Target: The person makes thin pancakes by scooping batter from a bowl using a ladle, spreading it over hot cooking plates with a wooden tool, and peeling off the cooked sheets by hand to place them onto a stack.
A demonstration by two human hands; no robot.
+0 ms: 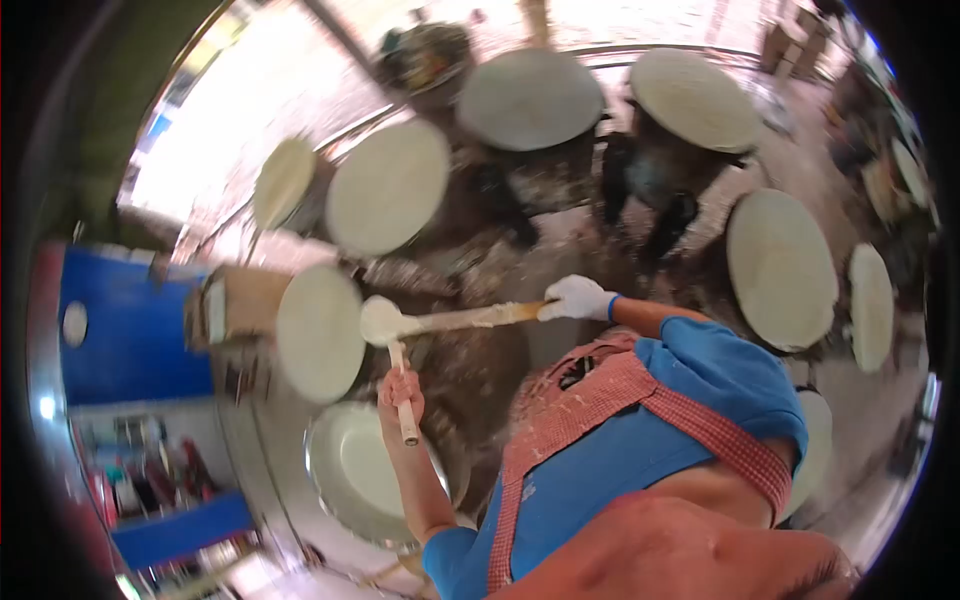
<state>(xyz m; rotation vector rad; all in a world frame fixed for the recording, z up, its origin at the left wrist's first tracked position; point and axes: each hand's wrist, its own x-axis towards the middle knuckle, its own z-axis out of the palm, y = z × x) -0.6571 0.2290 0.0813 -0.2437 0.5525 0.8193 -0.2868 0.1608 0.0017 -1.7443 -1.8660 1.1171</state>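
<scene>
My left hand (pixel 401 391), bare, is closed around a short wooden stick (pixel 405 418) with its upper end against a pale, dough-like lump (pixel 382 321). A white glove covers my right hand (pixel 577 298), which grips the far end of a long wooden paddle (pixel 480 317). The paddle stretches leftward, and the lump sits at its left end. Just left of the lump is a large round pale disc (pixel 319 334). Below my left hand stands a wide metal-rimmed basin (pixel 312 470) with smooth pale contents, partly hidden by my forearm.
More round pale discs (pixel 388 187) stand in an arc around me, at the back (pixel 531 99) and on the right (pixel 782 270). Dark figures or objects blur between them. A cardboard box (pixel 255 305) and a blue panel (pixel 135 325) are at the left.
</scene>
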